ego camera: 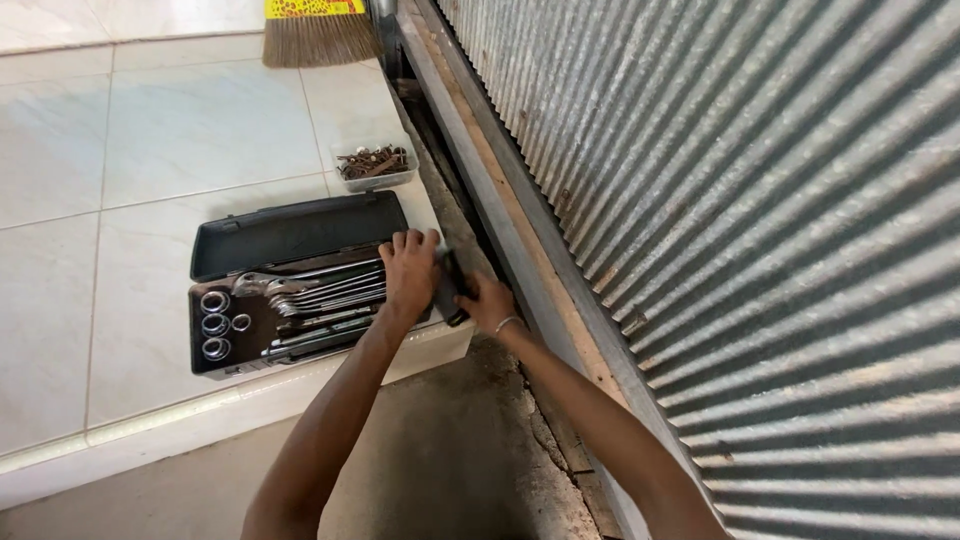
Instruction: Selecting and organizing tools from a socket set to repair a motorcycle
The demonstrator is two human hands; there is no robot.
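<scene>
An open black tool case (290,235) lies on the white tiled floor, holding several wrenches (320,290) and sockets (215,322). My left hand (410,270) rests on the right end of the case, fingers curled over the tools there. My right hand (487,302) is just beside it, gripping a dark handled tool (452,288) that stands between both hands at the case's right edge. A thin bracelet circles my right wrist.
A small clear tub of rusty nails (374,163) sits behind the case. A broom head (318,35) stands at the top. A corrugated metal sheet (760,200) on a wooden frame (500,200) fills the right. Bare concrete floor (450,460) lies below the tile step.
</scene>
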